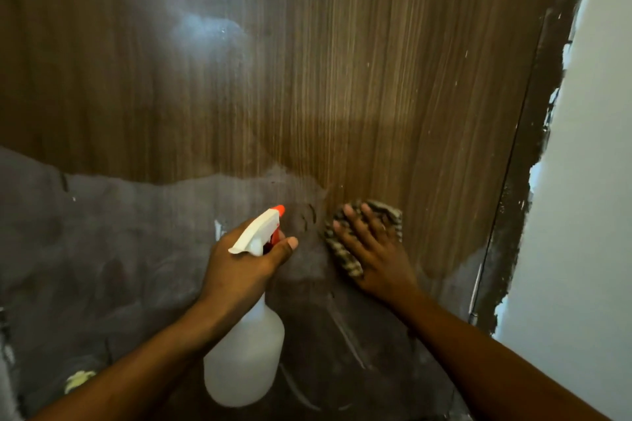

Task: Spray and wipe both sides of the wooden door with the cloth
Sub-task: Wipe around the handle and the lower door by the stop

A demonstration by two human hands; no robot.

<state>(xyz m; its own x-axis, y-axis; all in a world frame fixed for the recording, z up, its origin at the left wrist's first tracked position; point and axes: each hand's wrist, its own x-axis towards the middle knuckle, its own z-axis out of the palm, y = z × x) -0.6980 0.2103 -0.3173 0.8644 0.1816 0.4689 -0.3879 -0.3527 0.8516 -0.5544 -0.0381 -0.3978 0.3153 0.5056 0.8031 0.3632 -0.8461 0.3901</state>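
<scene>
Wood-grain door (359,79) fills most of the view; its upper part is brown and streaked with vertical grain, and its lower part looks grey and smeared. Near the door's lower left corner sits a small pale object (79,380), too blurred to identify. Just left of the door's middle, over the grey lower part, the left hand (236,263) grips the neck of a translucent spray bottle (244,359), fingers curled round it below the white trigger head. The orange nozzle (279,209) points up towards the door. Just beside it on the right, the right hand (372,249) lies flat against the door, fingers straight and spread apart, pressing a bunched, striped cloth (342,251) onto the wood where brown meets grey. Along the door's right edge runs a dark frame (533,147) with ragged, chipped paint, and beyond it a white wall (588,181).
</scene>
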